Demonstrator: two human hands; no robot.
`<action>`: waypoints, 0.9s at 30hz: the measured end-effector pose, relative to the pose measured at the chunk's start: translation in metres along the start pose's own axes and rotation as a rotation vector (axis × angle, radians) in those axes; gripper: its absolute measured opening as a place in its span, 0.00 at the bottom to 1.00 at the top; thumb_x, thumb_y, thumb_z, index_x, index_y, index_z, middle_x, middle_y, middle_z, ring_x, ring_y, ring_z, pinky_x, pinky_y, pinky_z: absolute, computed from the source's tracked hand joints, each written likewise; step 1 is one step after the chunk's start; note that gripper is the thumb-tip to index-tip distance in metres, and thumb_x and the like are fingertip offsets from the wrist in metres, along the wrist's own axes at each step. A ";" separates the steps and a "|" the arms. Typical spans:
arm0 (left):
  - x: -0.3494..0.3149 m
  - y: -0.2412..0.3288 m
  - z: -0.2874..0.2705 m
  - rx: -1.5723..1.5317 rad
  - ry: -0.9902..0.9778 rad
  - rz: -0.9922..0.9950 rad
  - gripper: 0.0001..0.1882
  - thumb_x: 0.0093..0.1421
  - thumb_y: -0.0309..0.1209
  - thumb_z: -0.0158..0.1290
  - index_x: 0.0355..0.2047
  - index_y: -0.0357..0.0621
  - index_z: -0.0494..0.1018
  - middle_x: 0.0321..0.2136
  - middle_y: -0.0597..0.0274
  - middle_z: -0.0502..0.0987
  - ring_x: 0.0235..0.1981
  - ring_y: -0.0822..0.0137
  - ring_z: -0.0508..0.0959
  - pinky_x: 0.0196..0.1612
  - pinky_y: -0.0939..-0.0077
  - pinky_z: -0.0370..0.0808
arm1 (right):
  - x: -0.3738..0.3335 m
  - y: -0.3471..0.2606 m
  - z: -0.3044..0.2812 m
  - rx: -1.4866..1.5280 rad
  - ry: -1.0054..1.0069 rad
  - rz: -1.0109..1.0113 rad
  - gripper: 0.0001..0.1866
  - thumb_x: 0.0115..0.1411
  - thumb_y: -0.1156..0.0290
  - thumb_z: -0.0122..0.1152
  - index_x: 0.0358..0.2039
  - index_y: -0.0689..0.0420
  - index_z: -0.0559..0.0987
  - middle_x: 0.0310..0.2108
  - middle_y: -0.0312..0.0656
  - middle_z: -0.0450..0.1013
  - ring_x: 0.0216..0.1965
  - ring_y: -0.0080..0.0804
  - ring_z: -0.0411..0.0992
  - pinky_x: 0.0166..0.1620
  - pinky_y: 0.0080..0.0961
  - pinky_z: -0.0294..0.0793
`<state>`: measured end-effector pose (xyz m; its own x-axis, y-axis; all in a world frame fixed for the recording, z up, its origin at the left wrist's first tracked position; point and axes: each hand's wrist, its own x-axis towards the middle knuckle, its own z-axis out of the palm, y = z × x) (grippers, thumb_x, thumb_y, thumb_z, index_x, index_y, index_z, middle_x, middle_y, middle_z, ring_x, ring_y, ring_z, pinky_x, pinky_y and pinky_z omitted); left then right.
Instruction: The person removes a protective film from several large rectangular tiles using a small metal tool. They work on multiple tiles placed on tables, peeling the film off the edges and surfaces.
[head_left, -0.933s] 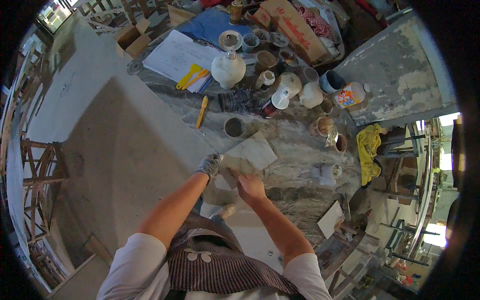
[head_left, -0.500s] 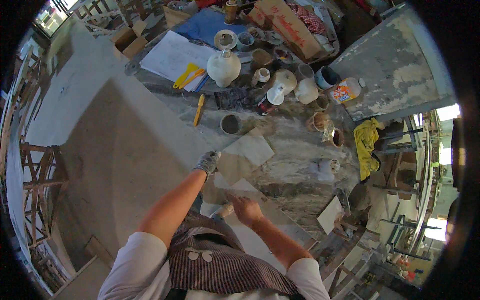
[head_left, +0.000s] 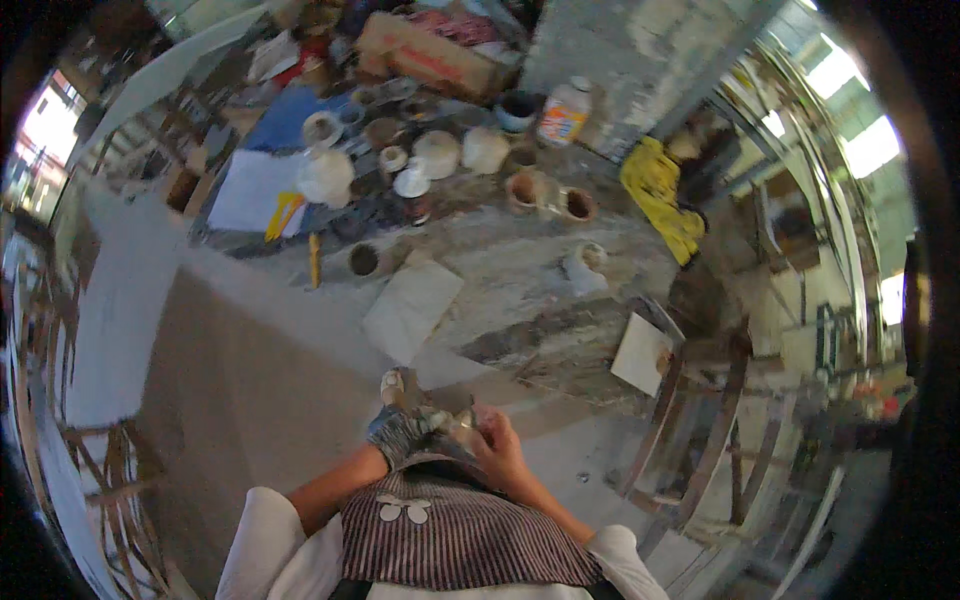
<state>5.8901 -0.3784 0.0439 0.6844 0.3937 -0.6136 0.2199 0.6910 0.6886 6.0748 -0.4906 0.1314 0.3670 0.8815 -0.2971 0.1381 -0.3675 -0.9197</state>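
Observation:
My left hand, in a grey knitted glove, is held low in front of my apron, its fingers pointing toward the right hand. Motion smears those fingers, so their grip is unclear. My bare right hand is close beside it, fingers bent and pinched together. A small pale patch shows between the two hands, too blurred to name. Beyond them, a flat white tile lies at the table's near edge, touched by neither hand. Past the tile stands a small dark-filled cup.
Pots, cups and a white round vessel crowd the table's far side, near papers and a yellow-handled tool. An orange-labelled bottle and a yellow cloth are farther right. Wooden frames stand at right.
My left hand has drawn back from the table corner toward my waist, next to the right hand. My view has shifted, so the table now sits farther left and away.

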 end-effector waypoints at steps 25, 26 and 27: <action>0.084 0.008 0.220 0.659 -0.879 -0.185 0.13 0.56 0.36 0.65 0.36 0.41 0.80 0.33 0.62 0.80 0.35 0.66 0.78 0.42 0.69 0.76 | -0.169 0.039 -0.058 0.066 0.814 0.343 0.13 0.62 0.63 0.61 0.37 0.62 0.80 0.31 0.48 0.78 0.32 0.32 0.75 0.39 0.30 0.74; 0.078 0.011 0.241 0.669 -0.882 -0.260 0.13 0.56 0.36 0.65 0.36 0.41 0.80 0.33 0.62 0.80 0.35 0.66 0.78 0.42 0.69 0.76 | -0.183 0.041 -0.060 0.079 0.833 0.371 0.13 0.62 0.63 0.61 0.37 0.62 0.80 0.32 0.48 0.78 0.32 0.32 0.75 0.39 0.30 0.74; 0.071 0.011 0.261 0.676 -0.881 -0.332 0.13 0.55 0.36 0.65 0.36 0.41 0.80 0.33 0.61 0.80 0.34 0.66 0.79 0.42 0.69 0.76 | -0.197 0.042 -0.062 0.090 0.847 0.398 0.13 0.62 0.63 0.61 0.37 0.62 0.80 0.32 0.48 0.78 0.33 0.32 0.75 0.40 0.30 0.74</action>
<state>6.1227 -0.5013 0.1085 0.7120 -0.4886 -0.5042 0.6240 0.1111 0.7735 6.0655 -0.6978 0.1673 0.9241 0.1736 -0.3404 -0.1997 -0.5400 -0.8177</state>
